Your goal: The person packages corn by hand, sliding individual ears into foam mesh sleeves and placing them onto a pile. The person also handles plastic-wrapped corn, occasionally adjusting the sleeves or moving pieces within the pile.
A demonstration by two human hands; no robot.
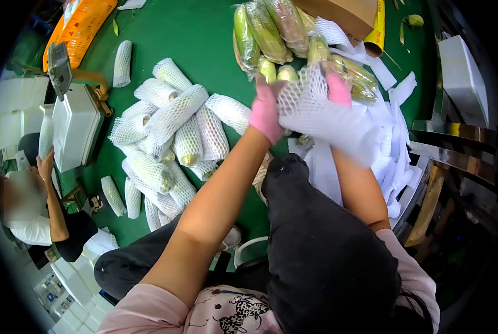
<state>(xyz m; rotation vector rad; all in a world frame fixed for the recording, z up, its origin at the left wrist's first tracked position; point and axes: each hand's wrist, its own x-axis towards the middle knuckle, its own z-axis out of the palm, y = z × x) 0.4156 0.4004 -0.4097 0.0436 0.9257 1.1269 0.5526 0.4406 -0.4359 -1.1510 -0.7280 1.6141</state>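
Observation:
Both my hands wear pink coverings that leave the fingertips bare. My left hand is closed at the left edge of a white foam net sleeve, whose lower end is blurred by motion. On the sleeve's other side, my right hand grips its upper part, fingers partly hidden. Just beyond the hands lie corn cobs in clear plastic wrap. To the left is a heap of cobs in white foam nets. Flat empty net sleeves are piled at the right.
An orange crate stands at the upper left of the green table. A cardboard box and a yellow roll lie at the top. Another person at the left holds a netted piece near white foam boxes.

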